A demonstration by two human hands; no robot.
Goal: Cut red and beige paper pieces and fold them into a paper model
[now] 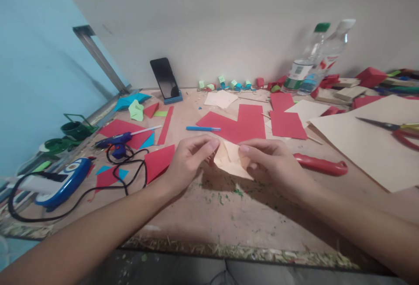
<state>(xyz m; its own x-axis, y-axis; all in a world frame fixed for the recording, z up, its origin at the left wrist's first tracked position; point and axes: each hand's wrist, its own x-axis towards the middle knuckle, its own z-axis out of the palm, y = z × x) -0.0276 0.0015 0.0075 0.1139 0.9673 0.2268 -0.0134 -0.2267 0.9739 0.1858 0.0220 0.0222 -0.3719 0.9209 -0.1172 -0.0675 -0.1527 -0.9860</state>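
A small piece of cream paper (233,163), creased and partly folded, is held between my two hands above the table. My left hand (193,156) pinches its left edge between thumb and fingers. On the other side, my right hand (270,158) grips the right edge the same way, with some fingertips hidden behind the paper. Just beyond the hands lie a blue pen (203,128) and red paper (251,121). A red-handled tool (321,164) rests to the right of my right hand, its other end hidden by the hand. Green scraps (238,192) are scattered below the paper.
On the left, a blue glue gun (114,142) trails a black cord (144,176) across the table. A phone (165,77) leans in a stand at the back. Plastic bottles (299,75) stand back right. Scissors (402,128) lie on large cream sheets (369,149).
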